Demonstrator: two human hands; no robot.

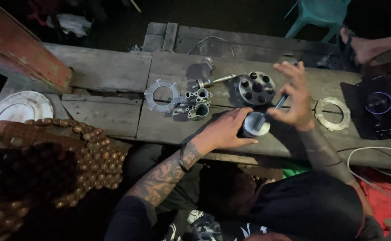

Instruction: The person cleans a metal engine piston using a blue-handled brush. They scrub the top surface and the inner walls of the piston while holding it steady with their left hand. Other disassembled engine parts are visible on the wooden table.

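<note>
My left hand (224,131) grips a short round metal cylinder (254,125) standing on the wooden plank bench (110,71). My right hand (294,96) hovers just above it, fingers spread, pinching a slim metal rod (280,102) that angles down onto the cylinder's top. Right behind the cylinder sits a round clutch hub with several holes (254,88). Both forearms are tattooed, and the left wrist wears a dark band.
Left of the hub lie a cast metal part with tubes (195,103), a flat slotted ring (162,95), a shaft (213,81) and a small gear (210,62). A toothed ring (332,114) and a black device (378,107) lie right. A beaded mat (48,160) fills the lower left.
</note>
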